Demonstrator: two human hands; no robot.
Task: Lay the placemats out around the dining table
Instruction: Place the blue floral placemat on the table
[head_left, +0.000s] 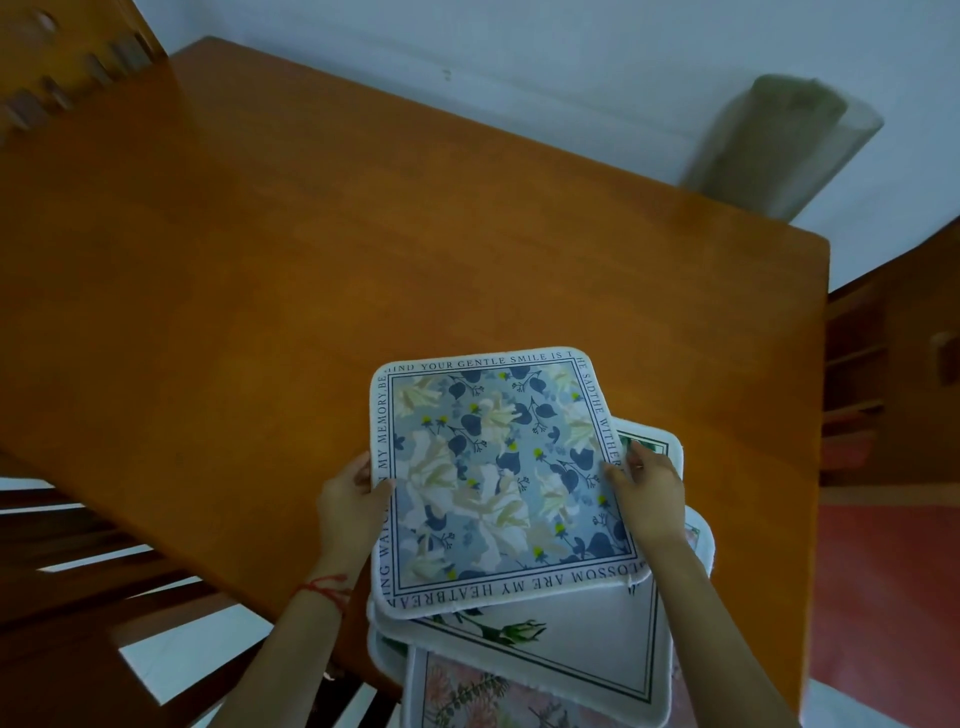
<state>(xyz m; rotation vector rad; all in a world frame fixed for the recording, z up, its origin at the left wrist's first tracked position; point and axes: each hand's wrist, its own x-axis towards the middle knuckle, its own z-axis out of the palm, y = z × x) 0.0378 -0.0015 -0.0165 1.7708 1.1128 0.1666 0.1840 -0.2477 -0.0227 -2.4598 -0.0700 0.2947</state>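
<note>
Blue mat (506, 475), lower centre, tops a stack (582, 639) on the counter (311, 270), turned slightly clockwise. Left hand (350, 501) and right hand (647, 493) pinch its side edges.

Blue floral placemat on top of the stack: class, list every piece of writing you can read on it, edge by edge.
All on the blue floral placemat border:
Far edge: "YOUR GENTLE SMILE IS"
Left edge: "MY MEMORY.BE", then "WATC", partly hidden by the left hand
Right edge: "SADTHE WITHER", cut off by the right hand
Near edge: "LOSSOM ARE MY HEATBREA"

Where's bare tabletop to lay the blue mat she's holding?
Bare wood spans the table from the blue floral placemat to the far edge by the wall and left toward the chair back. The near right corner is crowded with the stacked mats.
</note>
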